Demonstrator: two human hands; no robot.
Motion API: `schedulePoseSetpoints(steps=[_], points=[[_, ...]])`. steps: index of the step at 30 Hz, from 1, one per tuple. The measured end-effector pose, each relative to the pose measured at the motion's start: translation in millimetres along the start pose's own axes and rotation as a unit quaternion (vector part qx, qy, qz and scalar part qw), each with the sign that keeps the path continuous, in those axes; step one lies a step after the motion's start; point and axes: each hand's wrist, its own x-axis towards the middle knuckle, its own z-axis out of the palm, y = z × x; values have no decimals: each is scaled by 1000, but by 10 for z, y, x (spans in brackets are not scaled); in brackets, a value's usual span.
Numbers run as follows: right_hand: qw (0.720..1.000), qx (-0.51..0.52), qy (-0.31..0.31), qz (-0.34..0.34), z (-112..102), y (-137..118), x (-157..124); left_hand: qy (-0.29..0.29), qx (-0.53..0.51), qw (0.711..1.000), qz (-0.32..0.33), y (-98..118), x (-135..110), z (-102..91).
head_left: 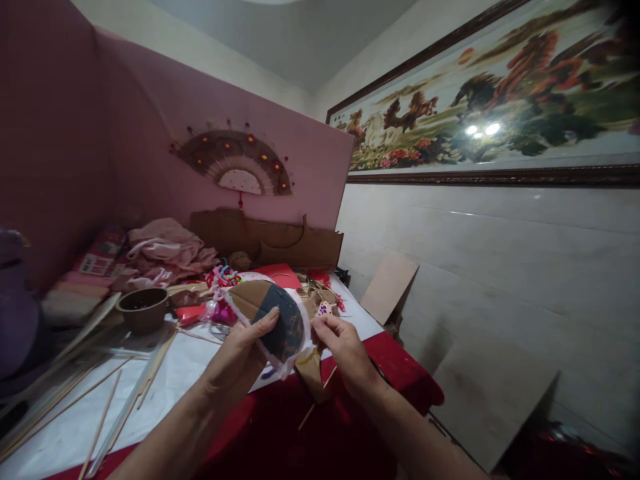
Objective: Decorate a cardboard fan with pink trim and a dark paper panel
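Note:
My left hand (245,347) is closed on a rounded cardboard piece (285,327), thumb across its face. The face is part brown, part dark blue-grey, with pale pink fabric edging (303,310) around it. At the piece's right side, my right hand (347,350) pinches the edging between thumb and fingers; the exact grip is partly hidden. A small pale scrap with a purple pattern (325,308) shows just behind those fingertips. Below the piece, a yellowish-brown strip (311,373) and a thin stick (307,417) lie over red cloth.
A brown bowl (143,310) stands to the left, near several thin wooden sticks (103,420). Behind are crumpled pink cloth (167,247), a red packet (190,315) and torn cardboard (300,243). A decorated fan (230,160) hangs on the pink panel. The red-covered table edge (435,393) is at right.

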Motion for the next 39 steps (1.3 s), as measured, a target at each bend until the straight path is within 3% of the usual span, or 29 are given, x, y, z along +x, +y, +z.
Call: schedulePoseSetpoints(steps=[3,6,15,21,32,35,39], points=[[975,190,-39,107,277,-66,-124,-19,-6,1000,-4,-7,-10,-11],[955,273,-50,108,437,-115,-188,-26,-26,999,-4,4,-16,-16],[947,308,2,88,554,-116,-210,-7,-68,997,28,18,3,-7],[939,326,22,111,621,-63,-252,21,-88,996,13,18,25,-32],[972,223,75,29,738,103,-213,29,-124,991,27,-19,56,-42],[986,133,98,2,739,116,-212,23,-120,992,33,-37,56,-54],[985,-77,139,-60,718,115,-200,26,-120,992,39,-61,67,-71]])
